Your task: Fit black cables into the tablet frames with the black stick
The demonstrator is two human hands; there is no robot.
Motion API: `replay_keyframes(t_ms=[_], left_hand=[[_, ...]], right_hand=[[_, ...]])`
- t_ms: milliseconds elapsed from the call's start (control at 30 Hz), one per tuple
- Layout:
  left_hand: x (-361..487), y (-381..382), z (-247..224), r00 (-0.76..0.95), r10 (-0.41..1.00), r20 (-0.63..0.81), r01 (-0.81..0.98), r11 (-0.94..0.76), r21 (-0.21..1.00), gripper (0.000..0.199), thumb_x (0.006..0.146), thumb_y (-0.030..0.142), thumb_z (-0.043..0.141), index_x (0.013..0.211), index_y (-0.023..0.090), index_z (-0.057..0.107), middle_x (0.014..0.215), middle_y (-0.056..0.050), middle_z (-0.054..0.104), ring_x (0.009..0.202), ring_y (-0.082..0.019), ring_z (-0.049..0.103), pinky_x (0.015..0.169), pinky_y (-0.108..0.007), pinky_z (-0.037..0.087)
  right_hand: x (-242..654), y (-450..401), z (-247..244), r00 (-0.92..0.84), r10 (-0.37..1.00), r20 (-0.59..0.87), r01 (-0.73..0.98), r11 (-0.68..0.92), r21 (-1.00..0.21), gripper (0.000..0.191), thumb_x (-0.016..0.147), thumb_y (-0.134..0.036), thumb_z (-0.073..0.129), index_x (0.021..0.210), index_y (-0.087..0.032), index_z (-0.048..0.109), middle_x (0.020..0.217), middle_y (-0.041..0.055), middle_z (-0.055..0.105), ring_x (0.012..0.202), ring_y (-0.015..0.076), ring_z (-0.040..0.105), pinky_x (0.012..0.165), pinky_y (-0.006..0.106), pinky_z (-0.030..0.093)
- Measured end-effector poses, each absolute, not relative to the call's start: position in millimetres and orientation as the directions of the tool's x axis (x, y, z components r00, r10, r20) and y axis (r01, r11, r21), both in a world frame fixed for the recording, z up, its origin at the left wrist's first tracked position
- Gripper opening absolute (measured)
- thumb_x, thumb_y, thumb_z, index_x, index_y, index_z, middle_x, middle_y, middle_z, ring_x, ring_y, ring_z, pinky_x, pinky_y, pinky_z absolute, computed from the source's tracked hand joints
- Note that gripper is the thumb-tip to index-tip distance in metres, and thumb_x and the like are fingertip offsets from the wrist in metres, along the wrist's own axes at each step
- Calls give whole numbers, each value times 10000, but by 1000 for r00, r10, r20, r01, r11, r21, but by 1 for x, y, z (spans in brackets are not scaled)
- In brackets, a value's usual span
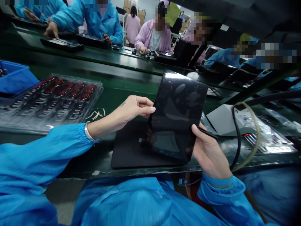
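Note:
A glossy black screen panel (177,116) is held up and tilted above the bench, with bubble-like patches on its face. My left hand (138,108) pinches its left edge between thumb and fingers. On the other side, my right hand (210,150) grips the lower right edge, the thumb in front and the fingers mostly hidden behind. A thin dark strip (208,132) juts out by the right fingers; I cannot tell what it is. Under the panel, a flat black slab (131,153) with rounded corners lies on the bench, partly covered.
To the left lie a clear plastic tray (92,108) of small red and black parts, a blue bin (17,75) and pale strips (97,113). To the right stand a grey angular box (225,121) and a looped hose (258,135). Co-workers sit across the green bench (117,88).

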State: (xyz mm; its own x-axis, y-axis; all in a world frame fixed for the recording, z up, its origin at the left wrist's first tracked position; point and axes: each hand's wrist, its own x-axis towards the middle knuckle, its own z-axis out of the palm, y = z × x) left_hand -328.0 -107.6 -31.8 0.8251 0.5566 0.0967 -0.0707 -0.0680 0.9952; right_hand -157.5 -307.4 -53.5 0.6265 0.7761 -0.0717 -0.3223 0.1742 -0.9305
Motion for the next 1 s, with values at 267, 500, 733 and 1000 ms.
replay_keyframes(t_ms=[267,500,733,1000], left_hand=[[-328,-106,-39,831,555,33,-46,9,999,182,763,282,799,884,157,743,823,-4,666,770,-99,610,765,-221,507],[-326,-106,-42,835,549,29,-65,46,997,199,724,271,831,866,157,752,790,10,653,750,-91,602,764,-221,499],[-326,-106,-41,833,552,28,-75,62,995,234,716,296,856,871,152,757,802,13,651,764,-89,615,774,-221,507],[-326,-100,-49,836,548,-35,-29,107,994,234,720,271,846,885,138,746,828,0,661,745,-84,605,778,-236,509]], right_hand=[[-154,-309,-59,617,771,-159,-390,123,-913,379,881,-314,705,1257,-323,658,1299,-15,701,1231,241,657,1006,452,602],[-156,-309,-56,616,754,-229,-454,102,-885,394,871,-277,725,1258,-323,664,1299,-15,702,1215,236,667,1020,418,597],[-159,-307,-50,625,745,-233,-488,139,-862,406,865,-224,729,1257,-315,673,1284,-25,709,1272,247,629,1120,448,521],[-169,-312,-58,656,738,-158,-418,181,-890,441,880,-257,713,1309,-339,652,1360,-31,664,1359,253,553,1190,478,433]])
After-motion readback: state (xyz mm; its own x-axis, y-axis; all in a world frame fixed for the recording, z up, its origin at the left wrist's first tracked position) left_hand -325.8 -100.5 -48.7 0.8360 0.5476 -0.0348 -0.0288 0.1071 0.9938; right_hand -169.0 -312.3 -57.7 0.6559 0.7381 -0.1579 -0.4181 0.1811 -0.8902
